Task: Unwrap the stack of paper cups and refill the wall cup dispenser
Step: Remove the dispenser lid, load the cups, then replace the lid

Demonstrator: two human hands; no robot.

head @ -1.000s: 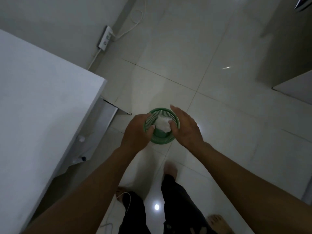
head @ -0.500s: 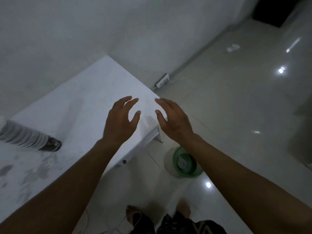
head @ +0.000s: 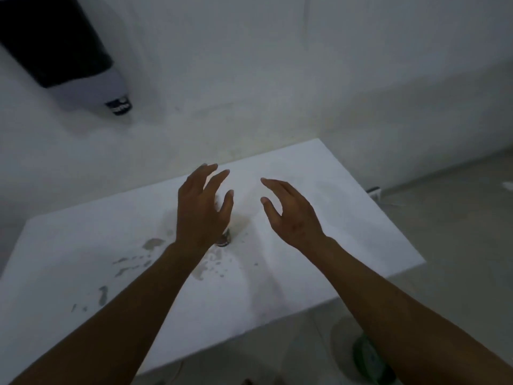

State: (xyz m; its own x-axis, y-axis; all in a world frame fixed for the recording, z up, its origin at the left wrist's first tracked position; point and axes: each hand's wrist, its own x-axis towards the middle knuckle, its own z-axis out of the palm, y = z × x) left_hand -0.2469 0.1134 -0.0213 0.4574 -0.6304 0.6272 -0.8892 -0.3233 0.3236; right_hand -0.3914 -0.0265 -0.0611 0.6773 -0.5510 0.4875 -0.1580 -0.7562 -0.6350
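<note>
The wall cup dispenser (head: 69,59), dark above and pale grey below with a cup bottom showing at its mouth, hangs on the white wall at the top left. My left hand (head: 204,208) hovers open over the middle of the white table (head: 319,245) and hides most of the cup stack (head: 224,240); only its dark end shows under my wrist. To its right my right hand (head: 291,215) is held open, holding nothing, a hand's width from the left one.
Grey stains and chipped spots mark the table's left half. A green waste basket (head: 369,357) stands on the tiled floor at the lower right, partly behind my right forearm. A power strip (head: 374,190) lies on the floor past the table's right corner.
One second ago both hands were at the green basket on the floor with white wrapping in it. They have come up empty and open, and the view has swung left over the table to the dispenser.
</note>
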